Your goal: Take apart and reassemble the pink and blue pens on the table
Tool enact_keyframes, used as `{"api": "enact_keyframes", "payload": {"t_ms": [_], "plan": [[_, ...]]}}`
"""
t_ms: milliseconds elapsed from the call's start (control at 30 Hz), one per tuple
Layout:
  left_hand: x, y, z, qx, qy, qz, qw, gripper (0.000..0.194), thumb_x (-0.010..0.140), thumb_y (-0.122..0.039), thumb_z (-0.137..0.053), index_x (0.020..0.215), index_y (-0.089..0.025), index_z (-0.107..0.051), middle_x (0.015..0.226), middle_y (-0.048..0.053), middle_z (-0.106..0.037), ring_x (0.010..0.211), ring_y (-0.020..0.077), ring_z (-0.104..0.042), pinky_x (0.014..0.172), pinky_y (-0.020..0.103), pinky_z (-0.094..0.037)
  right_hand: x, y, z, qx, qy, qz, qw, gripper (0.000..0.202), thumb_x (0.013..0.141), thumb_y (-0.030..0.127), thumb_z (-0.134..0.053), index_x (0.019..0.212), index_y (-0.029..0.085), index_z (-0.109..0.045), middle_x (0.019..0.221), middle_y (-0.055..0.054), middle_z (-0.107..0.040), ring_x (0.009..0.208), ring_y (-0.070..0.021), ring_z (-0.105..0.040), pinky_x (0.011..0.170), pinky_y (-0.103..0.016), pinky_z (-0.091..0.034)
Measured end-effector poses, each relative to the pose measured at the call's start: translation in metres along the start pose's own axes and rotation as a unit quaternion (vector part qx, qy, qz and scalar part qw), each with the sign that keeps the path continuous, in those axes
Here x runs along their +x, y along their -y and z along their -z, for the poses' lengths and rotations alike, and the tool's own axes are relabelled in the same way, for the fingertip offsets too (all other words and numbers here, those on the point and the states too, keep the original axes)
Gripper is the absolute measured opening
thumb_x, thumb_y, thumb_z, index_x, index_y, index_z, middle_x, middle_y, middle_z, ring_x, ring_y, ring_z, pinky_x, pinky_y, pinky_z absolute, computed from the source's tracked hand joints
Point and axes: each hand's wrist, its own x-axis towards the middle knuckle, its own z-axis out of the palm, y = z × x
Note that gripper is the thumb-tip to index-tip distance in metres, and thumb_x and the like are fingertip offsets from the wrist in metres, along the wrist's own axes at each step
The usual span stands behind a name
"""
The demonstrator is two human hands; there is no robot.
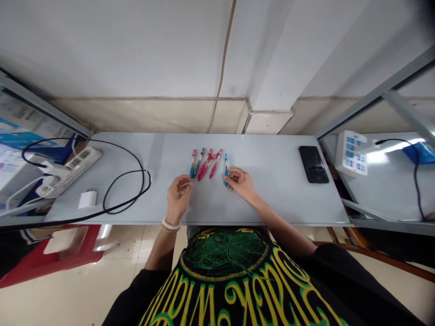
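Several pens lie side by side on the grey table (272,181): a red-and-blue one (192,164), a black one (199,163) and pink-red ones (215,164). To their right is a blue pen (226,159), its lower end between the thumb and fingers of my right hand (238,180). My left hand (178,194), with a beaded bracelet at the wrist, is closed on a thin, pale, stick-like piece (185,184) just below the left end of the row.
A black phone (313,164) lies at the right. At the left are a black cable (127,204), a white charger (88,198) and a power strip (73,172). Another socket strip (351,153) sits beyond the right frame. A red stool (78,258) stands below left.
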Motion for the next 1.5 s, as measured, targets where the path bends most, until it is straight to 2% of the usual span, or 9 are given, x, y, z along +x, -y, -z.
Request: {"api": "enact_keyframes", "payload": {"t_ms": [100,200,400,633,800,933,1067,1333,1500], "plan": [[0.024,0.001,-0.002,0.098,-0.011,0.001,0.995,0.039,0.086,-0.031,-0.085,0.121,-0.018,-0.072,0.123,0.015,-0.076,0.119,0.0275,-0.075,0.103,0.041,-0.06,0.002,-0.003,-0.003,-0.011,0.007,0.021,1.0,0.052,0.079,0.062,-0.08,0.107,0.022,-0.063,0.07,0.002,-0.07,0.056,-0.0155,-0.067,0.051,-0.03,-0.055],[0.041,0.0,-0.015,0.216,-0.006,-0.031,0.976,0.05,0.088,-0.032,-0.08,0.133,-0.015,-0.064,0.137,0.02,-0.071,0.13,0.0327,-0.071,0.115,0.052,-0.056,0.0,-0.005,-0.003,-0.032,0.01,0.041,0.999,0.046,0.08,0.053,-0.079,0.111,0.021,-0.067,0.088,-0.003,-0.078,0.065,-0.0152,-0.071,0.056,-0.029,-0.056],[0.049,-0.013,-0.056,0.363,0.079,-0.07,0.926,0.078,0.087,-0.042,-0.084,0.15,-0.009,-0.05,0.145,0.027,-0.067,0.14,0.0424,-0.064,0.123,0.06,-0.047,-0.006,-0.005,0.004,-0.099,0.052,0.074,0.991,0.035,0.087,0.03,-0.073,0.121,0.021,-0.073,0.08,0.0,-0.076,0.069,-0.0159,-0.072,0.07,-0.031,-0.06],[0.041,-0.03,-0.095,0.512,0.12,-0.063,0.848,0.097,0.088,-0.046,-0.086,0.16,0.0,-0.039,0.157,0.035,-0.055,0.15,0.0503,-0.053,0.123,0.062,-0.046,-0.002,-0.01,0.01,-0.1,0.091,0.078,0.988,0.034,0.092,0.021,-0.065,0.125,0.02,-0.068,0.132,-0.014,-0.079,0.074,-0.0146,-0.078,0.069,-0.032,-0.064],[0.039,-0.042,-0.108,0.566,0.138,-0.049,0.811,0.091,0.091,-0.041,-0.079,0.164,-0.007,-0.037,0.162,0.032,-0.054,0.149,0.0501,-0.054,0.115,0.062,-0.051,0.003,-0.006,0.025,-0.126,0.101,0.09,0.983,0.033,0.091,0.02,-0.067,0.124,0.022,-0.067,0.144,-0.015,-0.076,0.07,-0.0121,-0.077,0.067,-0.031,-0.065],[0.042,-0.052,-0.118,0.603,0.156,-0.039,0.781,0.088,0.091,-0.035,-0.076,0.164,-0.005,-0.036,0.161,0.031,-0.053,0.146,0.0478,-0.056,0.113,0.057,-0.054,0.011,-0.003,0.044,-0.152,0.091,0.115,0.977,0.024,0.091,0.022,-0.065,0.115,0.021,-0.067,0.152,-0.016,-0.072,0.066,-0.011,-0.076,0.066,-0.032,-0.065],[0.043,-0.061,-0.132,0.638,0.196,-0.026,0.744,0.075,0.092,-0.036,-0.077,0.153,-0.003,-0.048,0.155,0.03,-0.058,0.141,0.0436,-0.061,0.111,0.049,-0.056,0.022,-0.004,0.058,-0.175,0.052,0.144,0.973,0.022,0.094,0.027,-0.062,0.116,0.022,-0.065,0.153,-0.017,-0.07,0.066,-0.0105,-0.075,0.066,-0.032,-0.065],[0.035,-0.061,-0.152,0.656,0.216,-0.05,0.722,0.045,0.099,-0.02,-0.063,0.141,-0.004,-0.055,0.143,0.03,-0.064,0.134,0.0409,-0.067,0.109,0.047,-0.057,0.027,-0.013,0.051,-0.231,0.013,0.18,0.956,0.042,0.089,0.023,-0.065,0.131,0.023,-0.064,0.15,-0.016,-0.071,0.076,-0.018,-0.076,0.095,-0.048,-0.067],[0.037,-0.057,-0.151,0.659,0.214,-0.065,0.718,0.036,0.103,-0.014,-0.056,0.137,-0.007,-0.055,0.143,0.029,-0.066,0.135,0.039,-0.068,0.108,0.045,-0.058,0.021,-0.014,0.049,-0.279,0.021,0.163,0.946,0.064,0.09,0.023,-0.065,0.152,0.018,-0.051,0.147,-0.02,-0.072,0.087,-0.0234,-0.08,0.103,-0.053,-0.065]]}}
